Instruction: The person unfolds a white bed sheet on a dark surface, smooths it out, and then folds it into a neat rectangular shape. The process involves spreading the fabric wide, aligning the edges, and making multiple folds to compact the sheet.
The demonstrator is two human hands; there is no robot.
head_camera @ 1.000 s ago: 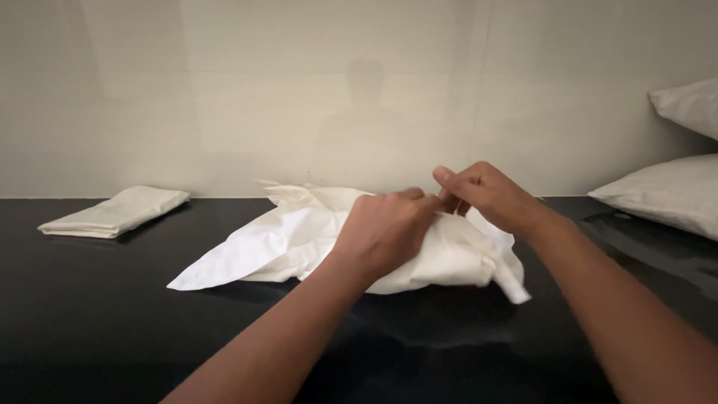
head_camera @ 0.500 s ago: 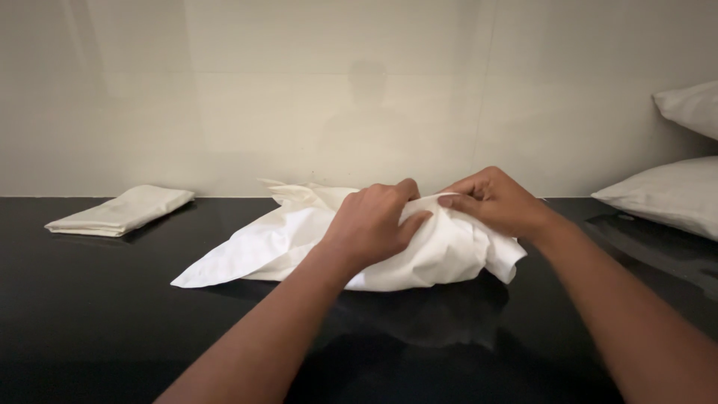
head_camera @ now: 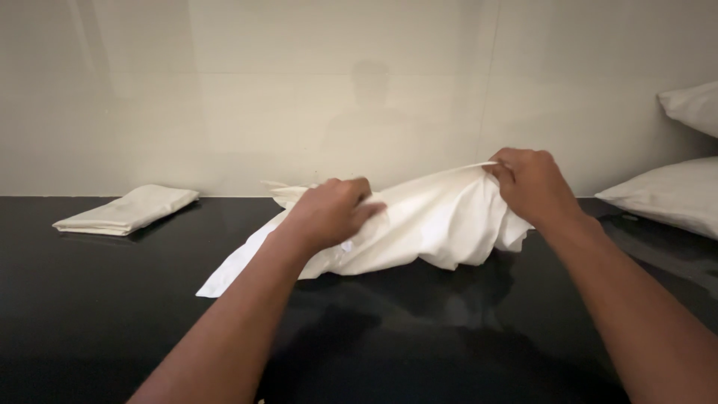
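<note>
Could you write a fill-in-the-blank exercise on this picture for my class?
1. Both hands grip a white ____.
2. The right hand lifts the cloth ____ than the left hand does.
3. A folded cloth lies on the ____ side of the black table.
4. Two ____ sit at the right edge.

Missing words: cloth; higher; left; pillows

Left hand (head_camera: 329,213) and right hand (head_camera: 529,183) grip a white cloth (head_camera: 426,224) over the black counter (head_camera: 90,314).

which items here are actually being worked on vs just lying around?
In hand: white cloth, gripped by left hand and right hand.
Lying about: folded cloth at left, two pillows at right, on the black counter.
</note>
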